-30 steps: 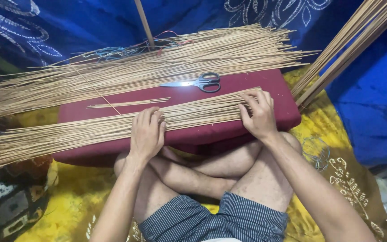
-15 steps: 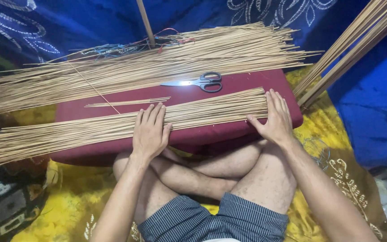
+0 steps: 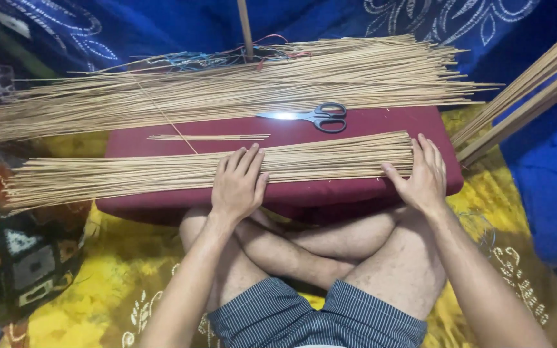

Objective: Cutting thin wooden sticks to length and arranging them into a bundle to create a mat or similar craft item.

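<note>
A flat layer of thin tan sticks [image 3: 130, 173] lies across the front of a dark red cushion [image 3: 369, 124] that rests over my crossed legs. My left hand [image 3: 238, 185] presses palm-down on the middle of this layer, fingers spread. My right hand [image 3: 422, 175] stands upright against the layer's right ends, fingers straight. A much larger pile of the same sticks [image 3: 240, 84] lies along the cushion's far edge. Black-handled scissors [image 3: 309, 116] rest shut between the two lots, and a few loose sticks [image 3: 207, 136] lie to their left.
More long sticks [image 3: 528, 87] lean in from the upper right. A wooden rod [image 3: 245, 29] stands behind the far pile, with thin coloured wires [image 3: 188, 59] beside it. Yellow patterned cloth [image 3: 124, 270] covers the floor; blue cloth [image 3: 536, 174] hangs behind and right. A dark patterned object [image 3: 14, 258] sits left.
My right hand has left the top of the near layer and now stands flat against its right ends. My left hand stays pressed on the layer.
</note>
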